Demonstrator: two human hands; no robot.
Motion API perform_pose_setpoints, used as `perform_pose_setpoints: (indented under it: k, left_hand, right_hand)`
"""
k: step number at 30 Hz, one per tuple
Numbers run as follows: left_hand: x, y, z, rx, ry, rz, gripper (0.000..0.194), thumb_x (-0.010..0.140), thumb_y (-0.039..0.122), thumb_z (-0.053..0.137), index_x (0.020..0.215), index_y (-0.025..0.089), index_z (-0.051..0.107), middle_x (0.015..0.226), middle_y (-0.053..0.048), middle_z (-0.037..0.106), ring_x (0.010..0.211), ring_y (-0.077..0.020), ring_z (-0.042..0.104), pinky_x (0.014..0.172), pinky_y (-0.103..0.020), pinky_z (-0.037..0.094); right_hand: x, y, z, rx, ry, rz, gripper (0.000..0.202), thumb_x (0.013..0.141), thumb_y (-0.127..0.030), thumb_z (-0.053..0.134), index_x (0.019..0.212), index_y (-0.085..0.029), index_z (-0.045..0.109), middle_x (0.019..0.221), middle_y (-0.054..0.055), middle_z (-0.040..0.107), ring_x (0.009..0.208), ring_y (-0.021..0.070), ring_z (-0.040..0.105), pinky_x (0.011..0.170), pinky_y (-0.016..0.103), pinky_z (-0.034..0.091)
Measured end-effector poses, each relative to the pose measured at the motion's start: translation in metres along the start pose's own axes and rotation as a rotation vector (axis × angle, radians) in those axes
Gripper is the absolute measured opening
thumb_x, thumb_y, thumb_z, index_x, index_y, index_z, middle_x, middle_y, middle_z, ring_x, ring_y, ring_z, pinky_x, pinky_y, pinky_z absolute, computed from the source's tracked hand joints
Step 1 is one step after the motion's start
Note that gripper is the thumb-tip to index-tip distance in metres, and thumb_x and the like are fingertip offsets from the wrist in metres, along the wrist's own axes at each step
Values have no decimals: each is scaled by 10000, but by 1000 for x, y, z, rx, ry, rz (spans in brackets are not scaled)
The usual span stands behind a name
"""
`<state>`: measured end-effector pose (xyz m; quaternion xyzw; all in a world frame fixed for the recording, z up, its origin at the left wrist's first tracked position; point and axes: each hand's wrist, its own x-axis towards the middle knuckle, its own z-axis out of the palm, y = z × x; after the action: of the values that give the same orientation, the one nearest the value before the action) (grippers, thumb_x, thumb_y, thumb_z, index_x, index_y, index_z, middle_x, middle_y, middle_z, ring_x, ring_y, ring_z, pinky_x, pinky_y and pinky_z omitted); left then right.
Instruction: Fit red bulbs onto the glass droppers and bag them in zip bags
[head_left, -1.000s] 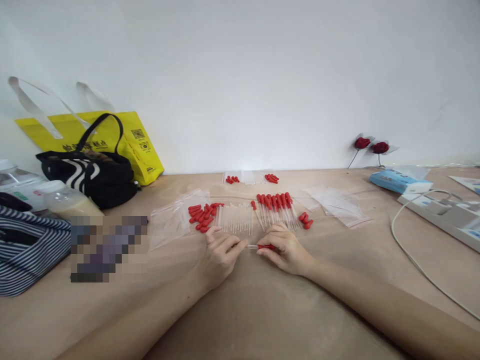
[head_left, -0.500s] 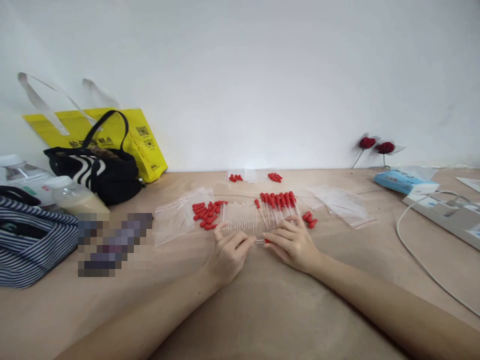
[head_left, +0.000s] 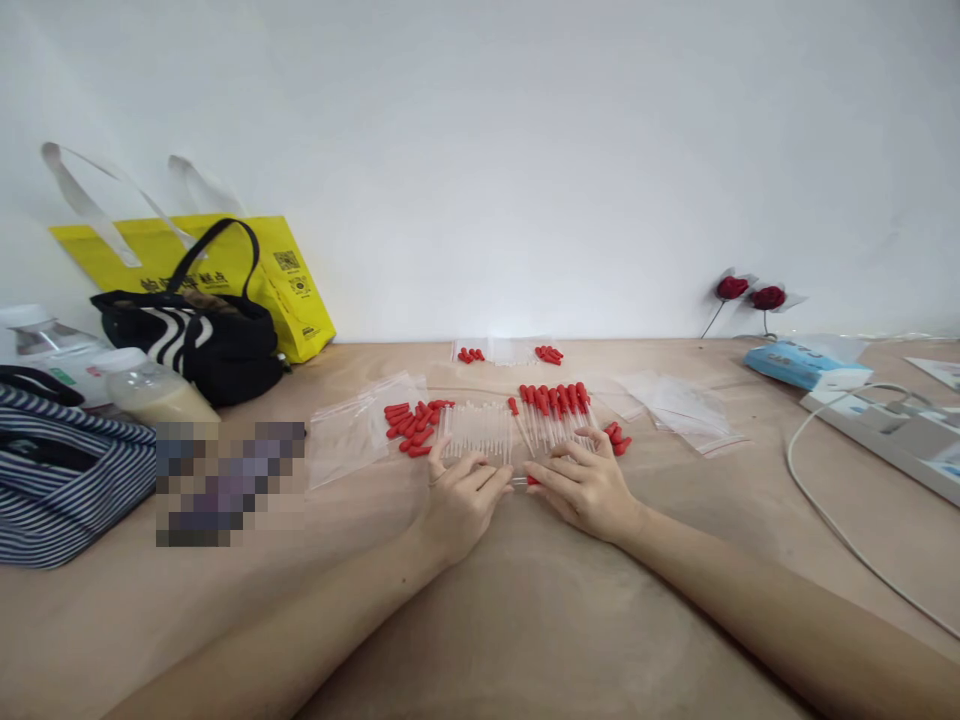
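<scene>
- The left hand (head_left: 465,505) is closed in a pinch, fingertips and thumb together on one end of a clear tube (head_left: 520,481).
- The right hand (head_left: 589,490) is also closed in a pinch, on a red bulb (head_left: 533,480) at the tube's other end; how far the tube goes into it is hidden by the fingers.
- The tube lies crosswise between the hands, low over the bench (head_left: 465,650).
- Just beyond the left hand, bare tubes (head_left: 476,430) lie side by side in a row.
- Beyond the right hand, tubes with red bulbs on (head_left: 556,400) lie together, with a single dropper (head_left: 517,415) between the two groups.
- Loose red bulbs lie in a pile (head_left: 409,425) left of the bare tubes and in a smaller pile (head_left: 618,440) right of the capped ones.
- Clear plastic bags lie flat on the left (head_left: 345,440) and right (head_left: 686,415).
- Farther left are a striped bag (head_left: 75,490), a bottle (head_left: 161,395), a black bag (head_left: 225,355) and a yellow bag (head_left: 300,310).
- Farther right are a tissue pack (head_left: 799,365) and a power strip (head_left: 892,430).
</scene>
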<state>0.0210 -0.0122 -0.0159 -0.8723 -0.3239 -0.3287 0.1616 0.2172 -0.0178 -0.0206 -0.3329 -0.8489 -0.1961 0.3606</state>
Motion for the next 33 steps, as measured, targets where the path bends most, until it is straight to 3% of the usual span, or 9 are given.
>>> perform_pose_setpoints:
  k: [10, 25, 33]
  left_hand:
    - [2, 5, -2, 57, -2, -12, 233, 868, 197, 401, 741, 189, 597, 540, 28, 595, 631, -133, 545, 881, -453, 199]
    - [3, 1, -2, 16, 42, -27, 200, 868, 243, 440, 741, 212, 592, 539, 55, 610, 607, -122, 538, 882, -440, 177]
    - [1, 1, -2, 5, 28, -58, 187, 861, 233, 445, 764, 210, 603, 544, 50, 620, 609, -120, 545, 896, -442, 173]
  right_hand:
    - [5, -6, 6, 35, -72, 11, 210, 836, -234, 439, 720, -182, 606, 564, -2, 566, 656, 134, 494, 863, 405, 230]
    - [1, 6, 4, 247, -75, 79, 193, 815, -328, 523, 953, -210, 587, 744, 4, 655, 777, 144, 550, 899, 395, 223]
    - [2, 4, 6, 339, -41, 68, 171, 823, -163, 469, 930, -218, 591, 794, -3, 665, 789, 140, 547, 878, 393, 243]
